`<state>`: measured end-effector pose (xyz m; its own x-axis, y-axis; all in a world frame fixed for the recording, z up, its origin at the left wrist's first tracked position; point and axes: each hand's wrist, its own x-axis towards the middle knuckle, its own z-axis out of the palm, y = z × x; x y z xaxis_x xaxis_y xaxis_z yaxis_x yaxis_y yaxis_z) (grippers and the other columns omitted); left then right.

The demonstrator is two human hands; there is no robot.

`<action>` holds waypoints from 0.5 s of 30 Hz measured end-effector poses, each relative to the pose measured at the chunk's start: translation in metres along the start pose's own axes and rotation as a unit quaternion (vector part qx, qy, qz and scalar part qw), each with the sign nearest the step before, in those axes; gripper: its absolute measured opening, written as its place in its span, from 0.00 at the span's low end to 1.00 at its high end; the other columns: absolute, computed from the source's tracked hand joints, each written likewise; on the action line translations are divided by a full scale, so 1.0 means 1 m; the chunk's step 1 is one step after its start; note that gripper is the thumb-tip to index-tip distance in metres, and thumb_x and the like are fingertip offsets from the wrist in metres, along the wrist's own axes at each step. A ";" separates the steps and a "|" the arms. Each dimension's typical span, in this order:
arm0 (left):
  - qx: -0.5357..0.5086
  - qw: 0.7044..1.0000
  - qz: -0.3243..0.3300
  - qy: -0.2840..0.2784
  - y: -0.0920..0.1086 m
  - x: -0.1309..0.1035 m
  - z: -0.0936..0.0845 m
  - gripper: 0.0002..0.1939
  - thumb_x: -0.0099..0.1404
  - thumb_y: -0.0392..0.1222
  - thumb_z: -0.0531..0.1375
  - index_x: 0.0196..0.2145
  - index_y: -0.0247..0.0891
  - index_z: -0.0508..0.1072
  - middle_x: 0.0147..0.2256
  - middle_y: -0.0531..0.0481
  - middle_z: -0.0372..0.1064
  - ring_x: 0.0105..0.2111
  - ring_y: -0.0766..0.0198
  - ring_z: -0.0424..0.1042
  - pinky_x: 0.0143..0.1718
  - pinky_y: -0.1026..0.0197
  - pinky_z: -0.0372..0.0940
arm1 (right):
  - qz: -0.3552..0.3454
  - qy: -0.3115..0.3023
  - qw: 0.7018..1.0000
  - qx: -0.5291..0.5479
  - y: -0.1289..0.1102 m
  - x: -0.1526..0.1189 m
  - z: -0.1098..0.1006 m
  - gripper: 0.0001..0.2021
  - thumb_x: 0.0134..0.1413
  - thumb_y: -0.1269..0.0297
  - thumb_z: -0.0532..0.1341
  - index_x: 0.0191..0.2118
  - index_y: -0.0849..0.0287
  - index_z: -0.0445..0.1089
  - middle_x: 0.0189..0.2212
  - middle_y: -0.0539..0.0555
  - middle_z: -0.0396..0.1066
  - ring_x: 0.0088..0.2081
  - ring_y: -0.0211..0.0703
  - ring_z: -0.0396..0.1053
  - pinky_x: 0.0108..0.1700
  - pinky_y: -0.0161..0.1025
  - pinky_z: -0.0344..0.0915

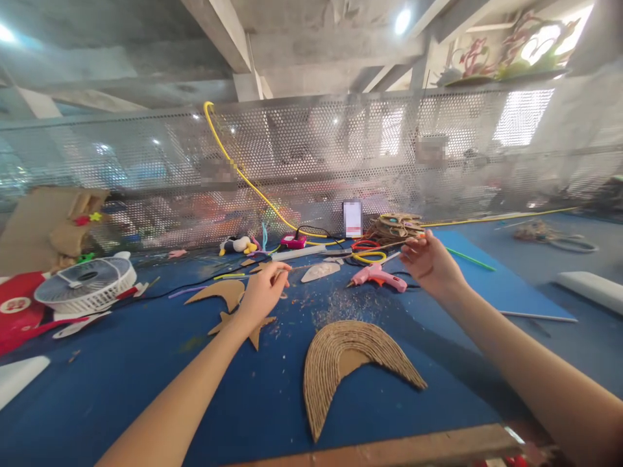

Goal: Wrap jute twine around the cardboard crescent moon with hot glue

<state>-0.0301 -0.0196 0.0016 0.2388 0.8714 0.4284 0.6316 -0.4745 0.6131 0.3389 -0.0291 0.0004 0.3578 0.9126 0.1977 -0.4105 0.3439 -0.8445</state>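
Note:
My left hand point(265, 292) is closed in a pinch on a thin brown twine, left of centre above the table. Raised at the right, my right hand point(428, 263) pinches the same kind of strand, which seems to run between both hands. In front of me lies a cardboard crescent point(360, 347) covered in rows of twine, with a bare cardboard patch on its inner side. A pink glue gun point(377, 277) rests between the hands, beyond the crescent. Under my left forearm are a cardboard star point(257, 331) and a plain cardboard crescent point(219, 293).
A white fan point(87, 282) and a red bag point(22, 305) stand at the left. Behind are a phone point(353, 218), a twine bundle point(396, 225) and a perforated metal screen point(302, 149). A blue board point(506, 279) lies at the right.

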 end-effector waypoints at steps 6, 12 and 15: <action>-0.150 0.980 -0.090 -0.098 -0.003 0.004 -0.007 0.18 0.60 0.52 0.63 0.39 0.35 0.77 0.25 0.49 0.73 0.24 0.64 0.70 0.20 0.67 0.61 | -0.035 0.047 0.997 0.043 -0.010 0.015 -0.018 0.15 0.56 0.50 0.63 0.28 0.54 0.64 0.34 0.51 0.72 0.29 0.37 0.65 0.38 0.40 0.66; -0.225 0.951 -0.146 -0.156 -0.010 0.004 -0.008 0.15 0.53 0.47 0.68 0.36 0.35 0.80 0.31 0.43 0.78 0.28 0.61 0.74 0.19 0.68 0.60 | -0.094 0.109 0.989 0.044 -0.021 0.030 -0.035 0.15 0.60 0.50 0.57 0.27 0.54 0.63 0.36 0.54 0.72 0.29 0.36 0.64 0.36 0.43 0.64; -0.261 0.943 -0.161 -0.130 -0.015 0.006 -0.006 0.14 0.53 0.46 0.68 0.36 0.35 0.80 0.30 0.44 0.78 0.31 0.59 0.76 0.27 0.65 0.66 | -0.136 0.122 0.983 0.029 -0.024 0.036 -0.043 0.19 0.62 0.50 0.55 0.24 0.55 0.60 0.29 0.52 0.68 0.29 0.37 0.66 0.36 0.45 0.63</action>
<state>-0.0421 -0.0084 -0.0011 0.3125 0.9495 0.0279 0.2686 -0.1165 0.9562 0.3982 -0.0141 0.0066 0.6487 0.7069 0.2819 -0.3152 0.5867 -0.7459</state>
